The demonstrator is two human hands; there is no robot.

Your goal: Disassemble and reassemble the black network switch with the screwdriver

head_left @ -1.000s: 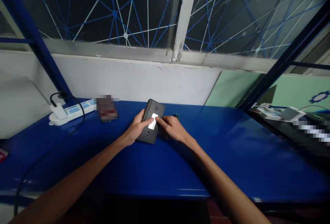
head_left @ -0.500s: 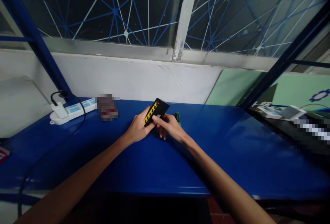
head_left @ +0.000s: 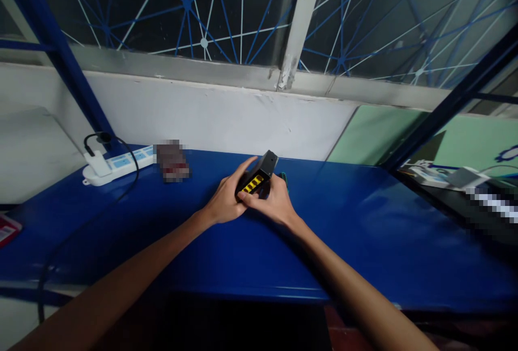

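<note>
Held up above the blue tabletop, between both hands, is a small black network switch (head_left: pixel 266 164) with a row of yellow ports along one side. My left hand (head_left: pixel 224 199) wraps its left end, one finger stretched along the far edge. On the near right side, my right hand (head_left: pixel 277 200) also grips it, the thumb across the lower end of the port row. The switch is tilted, its port side facing me, and fingers cover part of it. Just behind my right hand, a green and black object (head_left: pixel 284 177) lies on the table, mostly hidden.
A white power strip (head_left: pixel 125 163) with a plugged-in adapter and a black cable (head_left: pixel 101 216) lies at the back left. Beside it is a pixelated dark box (head_left: pixel 173 162). A red-edged item (head_left: pixel 8 230) sits at the left. White devices (head_left: pixel 465 178) stand far right on the blue table (head_left: pixel 356 227).
The switch has been turned so its yellow port side faces me. My right thumb has moved from its broad face to the port side. The view has shifted slightly.
</note>
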